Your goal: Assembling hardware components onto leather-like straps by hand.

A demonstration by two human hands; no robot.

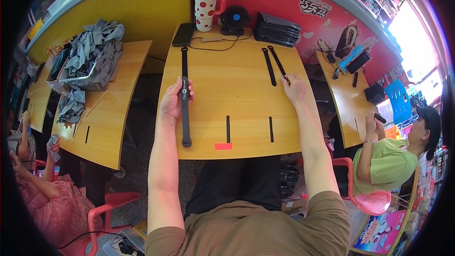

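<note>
My left hand is closed round the middle of a long black strap with rounded ends, a slot at its far end and light print in the middle. The strap runs lengthwise along the table's left side. At the right, my right hand has its fingers closed on the near end of a thinner black strap; the fingertips partly hide that end. A second thin black strap lies just left of it on the wooden table.
Two black strips and a red strip mark the table's near part. At the back are a phone, a dotted tumbler, a small fan with a cable, and stacked black pouches. People sit at tables on both sides.
</note>
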